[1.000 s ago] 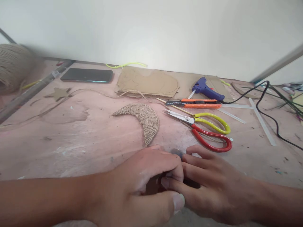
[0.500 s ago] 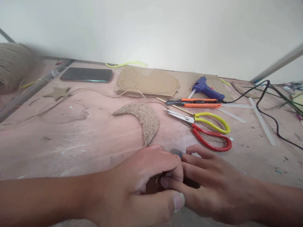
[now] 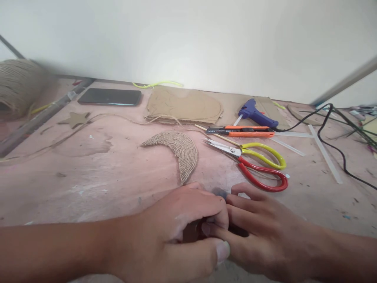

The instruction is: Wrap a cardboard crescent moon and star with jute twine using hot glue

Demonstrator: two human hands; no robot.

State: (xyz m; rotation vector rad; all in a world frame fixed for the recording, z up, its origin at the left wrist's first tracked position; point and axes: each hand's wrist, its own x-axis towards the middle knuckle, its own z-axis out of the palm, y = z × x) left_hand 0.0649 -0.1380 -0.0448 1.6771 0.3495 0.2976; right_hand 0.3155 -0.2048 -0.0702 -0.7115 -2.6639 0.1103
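Surface: pinkish, scuffed worktable against a plain white wall, craft stuff scattered all over it.
Left hand: left hand lay low on the table, fingers curled in, thumb stretched across toward the other hand. Looked pinched on something small, but whatever it was sat hidden under the fingers, so can't tell what.
Right hand: right hand was flat-ish, fingers pointing left and touching the left hand's fingertips. Can't tell if it gripped anything either.
Twine crescent: jute-wrapped crescent sat just beyond the left hand's knuckles, its lower tip nearly touching them.
Scissors: red and yellow scissors were just past the right hand's fingers, blades pointing left.
Farther out from the right hand: orange utility knife, then a blue glue gun with its black cord running off right, clear glue sticks beside it.
Farther out from the left hand: cardboard sheets, a phone, a small cardboard star, and a big jute spool far off left.
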